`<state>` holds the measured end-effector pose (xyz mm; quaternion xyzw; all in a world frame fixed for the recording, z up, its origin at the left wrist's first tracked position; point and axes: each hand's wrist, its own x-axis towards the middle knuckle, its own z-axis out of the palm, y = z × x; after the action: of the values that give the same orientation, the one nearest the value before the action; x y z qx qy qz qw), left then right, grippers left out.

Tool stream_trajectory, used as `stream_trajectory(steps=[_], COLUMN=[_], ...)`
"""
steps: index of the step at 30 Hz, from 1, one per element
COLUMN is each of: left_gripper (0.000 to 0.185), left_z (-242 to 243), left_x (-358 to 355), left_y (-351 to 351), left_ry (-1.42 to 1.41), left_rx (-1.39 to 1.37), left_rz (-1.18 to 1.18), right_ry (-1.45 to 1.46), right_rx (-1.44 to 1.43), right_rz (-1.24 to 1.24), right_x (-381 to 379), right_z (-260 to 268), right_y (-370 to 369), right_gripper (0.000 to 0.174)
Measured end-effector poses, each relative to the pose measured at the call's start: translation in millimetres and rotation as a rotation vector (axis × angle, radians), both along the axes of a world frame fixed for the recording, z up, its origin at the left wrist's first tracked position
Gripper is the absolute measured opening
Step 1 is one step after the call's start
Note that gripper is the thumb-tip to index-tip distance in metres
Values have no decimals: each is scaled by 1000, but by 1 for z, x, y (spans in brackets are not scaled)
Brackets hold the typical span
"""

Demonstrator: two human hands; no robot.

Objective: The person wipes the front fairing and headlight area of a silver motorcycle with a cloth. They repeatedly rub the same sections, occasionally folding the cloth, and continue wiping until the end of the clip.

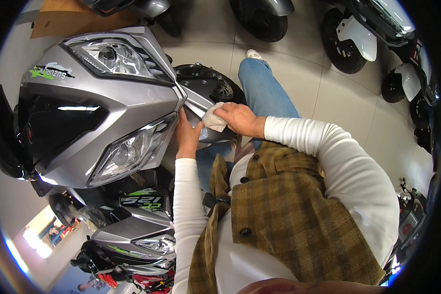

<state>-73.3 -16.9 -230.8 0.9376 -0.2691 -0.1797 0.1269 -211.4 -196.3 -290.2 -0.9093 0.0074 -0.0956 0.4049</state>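
Observation:
My right hand [241,118] is closed around a crumpled off-white cloth [215,117]. It presses the cloth against the grey front fender [198,103] of a silver motor scooter [139,99]. My left hand [187,134] reaches up under the nose of the front fairing, beside the lower headlight [128,152]. Its thumb stands apart from the fingers, near the cloth, and some fingertips are hidden behind the fairing edge. Beyond the fender is the front wheel [226,90] with its brake disc.
A second silver scooter [132,235] stands close by my left arm. Other scooters' front wheels [262,22] and a white-fendered scooter [356,40] line the far side. Pale floor tiles [279,73] lie between. A brown board [84,18] is at upper left.

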Motion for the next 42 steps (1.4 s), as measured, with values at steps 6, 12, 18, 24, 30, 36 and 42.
stream_trajectory(steps=[6, 12, 18, 24, 30, 36, 42], left_gripper=[108, 113, 112, 102, 93, 104, 115], left_z=[8, 5, 5, -4, -23, -29, -28], left_x=[6, 3, 2, 2, 6, 6, 6], left_y=[0, -3, -3, 5, 14, 16, 15], left_ry=[114, 99, 109, 23, -17, -3, 2], left_rx=[81, 148, 153, 148, 119, 61, 31], left_rz=[64, 87, 120, 81, 53, 69, 80], right_ry=[132, 28, -98, -111, -51, -22, 135], right_rx=[-67, -16, 20, -113, -388, -304, -301], right_rz=[115, -20, -193, -184, 44, 59, 150], right_x=[-18, 3, 96, 136, 113, 65, 12], right_z=[-2, 15, 29, 27, 24, 25, 18], right_y=[-7, -18, -25, 18, 12, 13, 9], right_gripper=[49, 41, 49, 31, 21, 28, 43])
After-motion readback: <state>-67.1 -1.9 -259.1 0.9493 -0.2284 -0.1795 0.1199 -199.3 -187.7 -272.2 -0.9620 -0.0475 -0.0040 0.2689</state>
